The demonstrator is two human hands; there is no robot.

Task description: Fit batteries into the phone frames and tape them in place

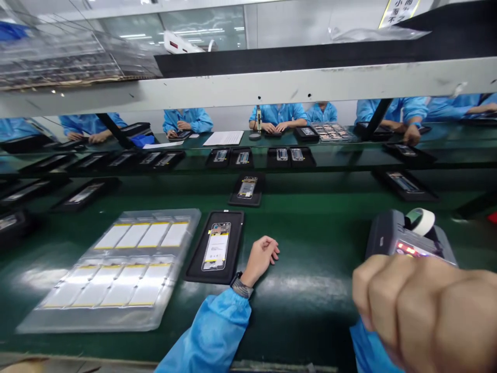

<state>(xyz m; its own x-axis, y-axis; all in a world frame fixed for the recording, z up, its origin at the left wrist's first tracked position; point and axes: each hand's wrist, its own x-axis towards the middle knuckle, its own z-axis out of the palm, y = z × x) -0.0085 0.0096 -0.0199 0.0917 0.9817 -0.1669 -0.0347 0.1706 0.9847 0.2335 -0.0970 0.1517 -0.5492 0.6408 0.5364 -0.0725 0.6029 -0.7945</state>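
My left hand [262, 257] rests on the green belt, fingers loosely curled, with nothing in it. It lies just right of a black tray [193, 264] that holds an opened phone with a white battery [216, 246]. My right hand [423, 305] is a closed fist close to the camera at the lower right. Nothing shows in it. Just behind the fist stands a grey tape dispenser [392, 235] with a roll of tape [421, 220] and red lights.
A clear blister tray [182, 243] with several white batteries lies at the left. More black trays with phones [247, 188] sit further along the belt [310, 290]. Several people in blue coats work across a second belt at the back. A white beam [248, 85] crosses overhead.
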